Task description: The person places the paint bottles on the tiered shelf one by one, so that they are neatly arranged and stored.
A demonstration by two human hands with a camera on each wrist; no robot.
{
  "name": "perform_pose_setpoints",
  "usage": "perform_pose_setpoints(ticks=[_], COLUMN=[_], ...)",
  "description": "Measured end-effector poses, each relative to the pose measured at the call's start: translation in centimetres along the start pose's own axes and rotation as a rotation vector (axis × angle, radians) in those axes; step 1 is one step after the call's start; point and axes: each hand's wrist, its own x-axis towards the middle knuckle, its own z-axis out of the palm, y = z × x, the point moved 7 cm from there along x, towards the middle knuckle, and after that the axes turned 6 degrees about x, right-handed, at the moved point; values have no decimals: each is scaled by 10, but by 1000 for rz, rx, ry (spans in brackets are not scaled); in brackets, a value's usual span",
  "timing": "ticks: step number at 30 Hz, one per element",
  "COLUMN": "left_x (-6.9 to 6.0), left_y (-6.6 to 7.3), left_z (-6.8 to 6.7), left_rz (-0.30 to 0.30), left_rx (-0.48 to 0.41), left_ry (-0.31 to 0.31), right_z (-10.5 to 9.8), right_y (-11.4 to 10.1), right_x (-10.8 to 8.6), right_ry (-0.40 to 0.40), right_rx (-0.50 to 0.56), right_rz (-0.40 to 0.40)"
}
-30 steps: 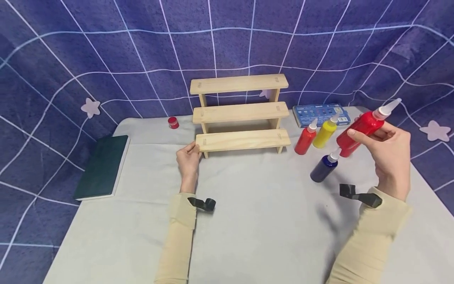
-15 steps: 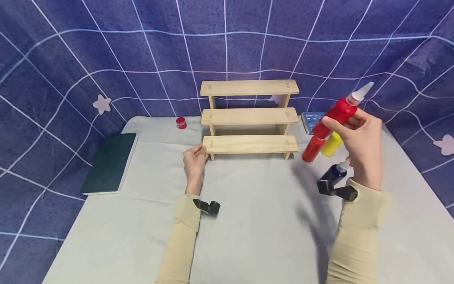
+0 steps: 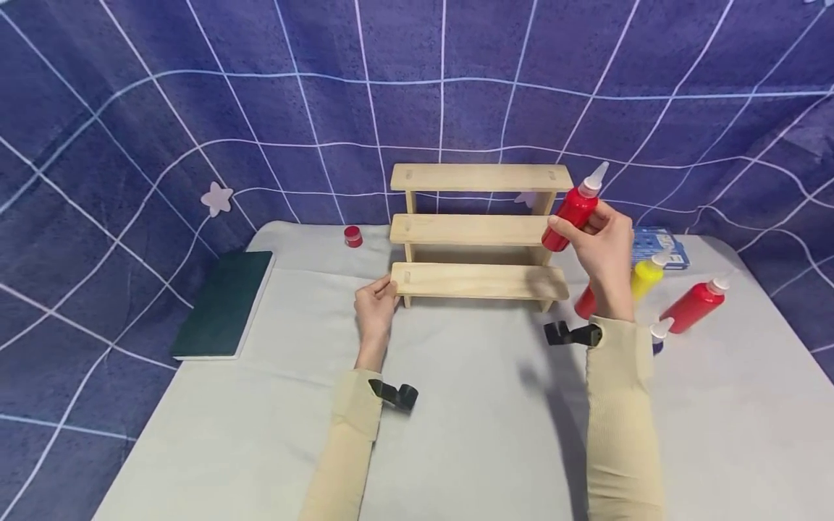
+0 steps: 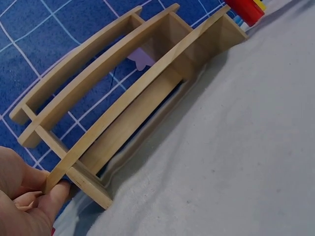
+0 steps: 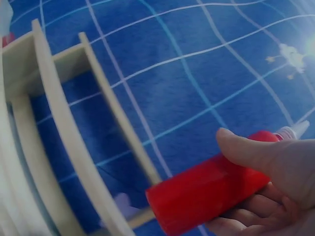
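Observation:
A three-tier wooden shelf (image 3: 478,281) stands at the back of the table. My left hand (image 3: 376,311) pinches the left end of its lowest board, as the left wrist view also shows with thumb and fingers (image 4: 55,196) on the board. In my right hand (image 3: 606,250) a red bottle (image 3: 572,217) with a white nozzle is held tilted, in the air by the right end of the middle board. The right wrist view shows the thumb and curled fingers around the red bottle (image 5: 206,194), its base towards the shelf (image 5: 74,132).
Right of the shelf stand a partly hidden red bottle (image 3: 585,302), a yellow bottle (image 3: 645,278), another red bottle (image 3: 693,307) and a mostly hidden dark blue bottle (image 3: 657,347). Behind them lies a blue box (image 3: 677,253). Left are a small red jar (image 3: 353,236) and a dark green book (image 3: 224,304).
My right hand has carried the red bottle left, from above the other bottles to the shelf's right end. My left hand keeps its grip on the lowest board. The head view has shifted.

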Motion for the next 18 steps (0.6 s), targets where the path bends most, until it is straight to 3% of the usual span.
perform_pose_setpoints(ticks=[8, 18], left_x=[-1, -1], left_y=[2, 1], left_z=[-1, -1], left_rz=[23, 30], left_rx=[17, 10], left_ry=[18, 18], right_z=[24, 34], right_y=[18, 28], right_x=[21, 38], right_ry=[13, 39], right_rx=[70, 72], right_rz=[18, 75])
